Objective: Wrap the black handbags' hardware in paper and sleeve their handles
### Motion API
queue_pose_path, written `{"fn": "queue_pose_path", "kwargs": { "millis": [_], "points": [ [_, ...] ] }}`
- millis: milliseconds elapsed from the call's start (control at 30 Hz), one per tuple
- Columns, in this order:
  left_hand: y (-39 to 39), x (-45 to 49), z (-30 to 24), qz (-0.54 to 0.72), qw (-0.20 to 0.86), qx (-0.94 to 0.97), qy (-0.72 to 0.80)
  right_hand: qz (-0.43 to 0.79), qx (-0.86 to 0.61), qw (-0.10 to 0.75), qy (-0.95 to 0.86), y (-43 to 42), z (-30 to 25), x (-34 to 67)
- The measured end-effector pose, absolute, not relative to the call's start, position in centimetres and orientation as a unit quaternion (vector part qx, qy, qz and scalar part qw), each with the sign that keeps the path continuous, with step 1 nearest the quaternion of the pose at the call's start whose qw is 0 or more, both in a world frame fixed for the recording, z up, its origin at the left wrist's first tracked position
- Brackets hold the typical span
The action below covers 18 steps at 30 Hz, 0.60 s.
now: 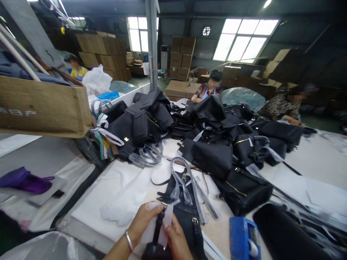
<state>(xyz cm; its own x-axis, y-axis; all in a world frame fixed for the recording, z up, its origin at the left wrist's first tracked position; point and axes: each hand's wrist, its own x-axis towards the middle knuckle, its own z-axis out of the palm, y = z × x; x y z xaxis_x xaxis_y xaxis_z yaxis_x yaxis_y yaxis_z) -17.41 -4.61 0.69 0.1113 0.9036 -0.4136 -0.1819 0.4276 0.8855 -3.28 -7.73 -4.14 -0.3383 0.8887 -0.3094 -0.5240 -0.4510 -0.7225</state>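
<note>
Close to the table's front edge, my left hand (145, 222), with a silver bangle at the wrist, is closed with its thumb pressed by a metal buckle on a short black strap (159, 224). A thin whitish sheet (167, 216) lies behind that strap. On the other side, my right hand (176, 236) is closed on the sheet's edge beside the strap; some fingers are hidden. The strap runs down to a black bag (155, 252), cut off by the frame's bottom. Just beyond lies a flat black bag (187, 215) with buckles and plastic-wrapped handles (187, 180).
Black bags (208, 155) are heaped across the white table. A blue tape dispenser (242, 238) stands at the front right. On the left are a fabric-covered box (40, 108) and a purple item (29, 180). Three people sit beyond the heap, with stacked cartons (100, 50) behind.
</note>
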Motion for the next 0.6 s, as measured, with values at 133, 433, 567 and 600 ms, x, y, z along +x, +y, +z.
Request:
{"fn": "queue_pose_path", "kwargs": {
  "millis": [133, 433, 567, 600],
  "points": [
    [-4.7, -16.9, 1.2, 0.419, 0.684, 0.323, 0.502, 0.748, -0.362, 0.460, -0.312, -7.9, -4.0, -2.8],
    [-4.0, -16.6, 2.0, 0.403, 0.692, 0.334, 0.497, 0.636, -0.531, 0.454, -0.328, -8.0, -6.0, -3.3],
    [-3.6, -16.8, 2.1, 0.399, 0.671, 0.366, 0.506, 0.608, -0.555, 0.460, -0.333, -8.5, -5.6, -4.2],
    [-3.5, -16.8, 2.2, 0.396, 0.673, 0.370, 0.504, 0.603, -0.557, 0.459, -0.339, -8.7, -5.3, -4.5]
  ]
}}
